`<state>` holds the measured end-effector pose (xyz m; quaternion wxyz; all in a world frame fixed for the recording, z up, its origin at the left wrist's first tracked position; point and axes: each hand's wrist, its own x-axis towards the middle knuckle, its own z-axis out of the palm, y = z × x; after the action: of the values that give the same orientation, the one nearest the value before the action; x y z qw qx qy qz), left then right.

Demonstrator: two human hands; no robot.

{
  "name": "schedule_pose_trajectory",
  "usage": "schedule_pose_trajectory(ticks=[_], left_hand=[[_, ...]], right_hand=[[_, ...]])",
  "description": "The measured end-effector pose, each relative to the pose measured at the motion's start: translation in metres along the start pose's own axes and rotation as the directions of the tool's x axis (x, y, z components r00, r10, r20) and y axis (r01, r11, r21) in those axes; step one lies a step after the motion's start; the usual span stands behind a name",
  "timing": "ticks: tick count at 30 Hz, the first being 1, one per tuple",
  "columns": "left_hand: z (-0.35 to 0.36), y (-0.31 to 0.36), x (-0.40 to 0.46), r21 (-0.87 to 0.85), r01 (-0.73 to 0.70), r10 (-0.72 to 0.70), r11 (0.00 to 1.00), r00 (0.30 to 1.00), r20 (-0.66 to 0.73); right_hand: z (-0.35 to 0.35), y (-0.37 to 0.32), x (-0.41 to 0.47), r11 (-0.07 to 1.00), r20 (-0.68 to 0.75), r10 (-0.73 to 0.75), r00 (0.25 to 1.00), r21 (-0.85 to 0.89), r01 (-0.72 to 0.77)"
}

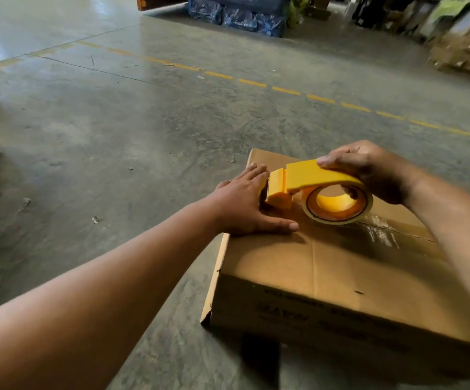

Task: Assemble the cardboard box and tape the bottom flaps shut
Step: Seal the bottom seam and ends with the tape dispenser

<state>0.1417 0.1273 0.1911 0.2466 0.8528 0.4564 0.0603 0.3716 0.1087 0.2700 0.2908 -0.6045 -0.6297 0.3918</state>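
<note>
The cardboard box (340, 266) stands squared up on the concrete floor (115, 136) with its bottom flaps folded flat and facing upward — assembly, as far as can be judged, is complete. The right hand (374, 170) has its grip clamped around the arched handle of the yellow tape dispenser (312, 181), fingers curled over the top and hooked into the core of the tape roll (337, 205). The dispenser sits on the box top, its cutter end pointing away from that grip toward the far-left edge of the box. The left hand (245, 204) lies flat with fingers straight, pressing the flap just beside and in front of the dispenser's cutter end; it holds nothing. Behind the right grip, toward the near-right side, a glossy strip runs along the centre seam (382, 229) — this reads as tape already laid, though glare makes its exact extent hard to confirm. Judgement: the seam run is near its end at the box edge. What remains is to carry the tape over that edge, cut it, and press it down. Whether further strips are required cannot be told. A dashed yellow line (284, 91) crosses the floor well beyond both hands.
</note>
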Motion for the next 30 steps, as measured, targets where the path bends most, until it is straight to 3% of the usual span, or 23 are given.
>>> schedule_pose_trajectory(ticks=[10, 18, 30], left_hand=[[-0.002, 0.01, -0.003, 0.223, 0.031, -0.047, 0.974, 0.997, 0.068], [-0.001, 0.01, -0.005, 0.242, 0.073, -0.098, 0.967, 0.991, 0.095], [-0.003, 0.011, -0.004, 0.37, 0.081, -0.139, 0.926, 0.981, 0.132]], right_hand=[[-0.006, 0.007, -0.008, 0.999, -0.003, -0.041, 0.999, 0.019, 0.041], [-0.049, 0.026, -0.036, 1.0, 0.022, 0.019, 1.0, 0.011, -0.019], [-0.08, 0.064, -0.063, 0.997, -0.003, -0.067, 0.998, 0.022, 0.067]])
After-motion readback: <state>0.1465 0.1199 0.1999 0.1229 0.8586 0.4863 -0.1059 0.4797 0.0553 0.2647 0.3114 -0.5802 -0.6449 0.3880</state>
